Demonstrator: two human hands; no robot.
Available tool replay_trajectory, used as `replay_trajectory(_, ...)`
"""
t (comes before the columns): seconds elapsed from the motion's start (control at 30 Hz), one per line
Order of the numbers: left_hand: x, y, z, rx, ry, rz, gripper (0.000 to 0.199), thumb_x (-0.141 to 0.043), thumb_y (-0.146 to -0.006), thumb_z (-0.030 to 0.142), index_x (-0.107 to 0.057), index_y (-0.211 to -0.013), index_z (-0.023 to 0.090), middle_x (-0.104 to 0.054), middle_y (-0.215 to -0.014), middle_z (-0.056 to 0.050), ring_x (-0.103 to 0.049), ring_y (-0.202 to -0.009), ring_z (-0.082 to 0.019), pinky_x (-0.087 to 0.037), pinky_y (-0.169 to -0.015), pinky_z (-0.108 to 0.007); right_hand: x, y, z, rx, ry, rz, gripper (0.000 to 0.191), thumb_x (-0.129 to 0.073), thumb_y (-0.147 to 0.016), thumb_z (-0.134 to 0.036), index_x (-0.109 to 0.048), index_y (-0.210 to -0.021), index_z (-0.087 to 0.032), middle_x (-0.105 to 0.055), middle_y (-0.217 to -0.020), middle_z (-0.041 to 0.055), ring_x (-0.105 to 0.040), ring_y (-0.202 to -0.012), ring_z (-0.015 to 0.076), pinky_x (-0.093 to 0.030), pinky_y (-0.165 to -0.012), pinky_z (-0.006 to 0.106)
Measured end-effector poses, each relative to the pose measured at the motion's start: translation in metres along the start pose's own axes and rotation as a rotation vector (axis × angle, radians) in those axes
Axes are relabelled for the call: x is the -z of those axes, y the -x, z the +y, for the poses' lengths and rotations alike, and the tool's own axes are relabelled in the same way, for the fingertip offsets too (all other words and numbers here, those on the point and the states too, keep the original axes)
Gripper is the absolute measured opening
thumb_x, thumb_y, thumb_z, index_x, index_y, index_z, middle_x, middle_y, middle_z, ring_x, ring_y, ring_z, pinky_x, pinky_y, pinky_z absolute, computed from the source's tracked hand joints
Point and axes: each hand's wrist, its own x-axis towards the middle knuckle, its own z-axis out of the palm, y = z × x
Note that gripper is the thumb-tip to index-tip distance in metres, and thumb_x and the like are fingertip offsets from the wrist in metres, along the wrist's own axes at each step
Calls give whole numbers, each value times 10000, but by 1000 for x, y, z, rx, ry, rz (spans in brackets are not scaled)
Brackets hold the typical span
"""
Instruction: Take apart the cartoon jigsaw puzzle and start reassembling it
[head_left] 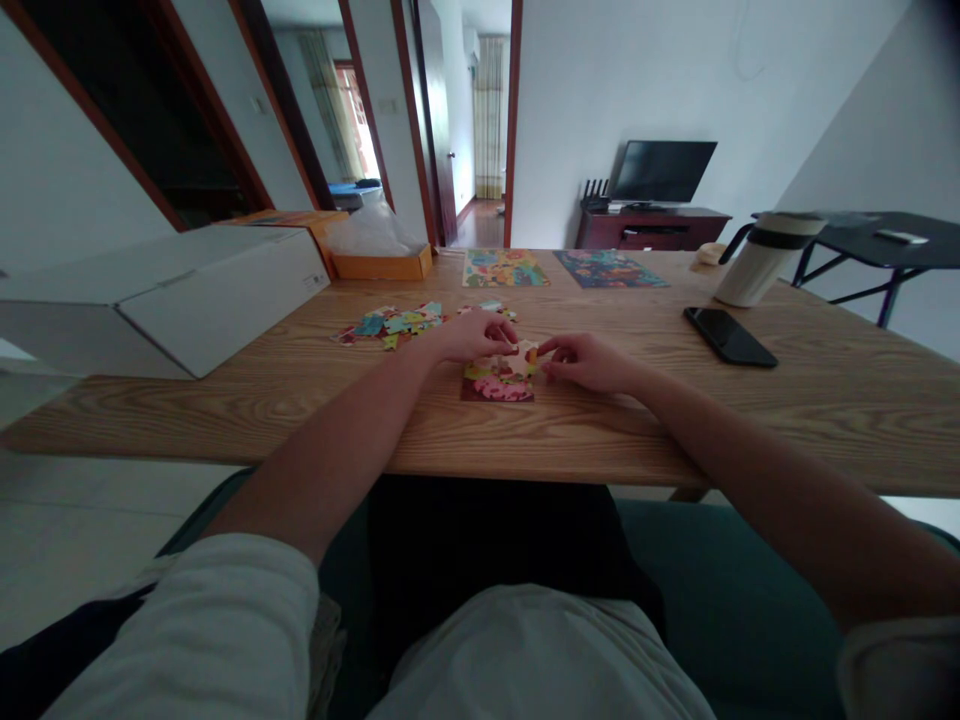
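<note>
A partly assembled jigsaw puzzle [498,388] lies flat near the table's front edge, pink and dark red along its lower side. Over its upper left part is my left hand [477,337], thumb and fingertips closed together on a small puzzle piece [513,350] that they partly cover. At the right side of the puzzle, my right hand [589,362] touches the edge with its index fingertip. Its thumb sits lower, apart from the index finger, and the other fingers curl under. Loose puzzle pieces [405,320] lie in a heap beyond my left forearm.
Two colourful picture sheets, one yellowish [504,268] and one blue [609,268], lie at the table's far side. To the right are a black phone [729,336] and a white jug [769,262]. A white box [225,290] and an orange tray [382,266] stand left.
</note>
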Motion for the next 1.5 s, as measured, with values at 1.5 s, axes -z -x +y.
replay_trajectory(1.5,-9,0,9,-64,-65,-41,412,-592,-917,364,-677,-1263,156,-693,-808,-20,-611,-719,-143,-450,-672,-246,-4,0,2,239,418,58,352,-484,-979,-313,-720,-1231,-245,-664,-1316,66,-612,-1185,243,-428,-1044,369)
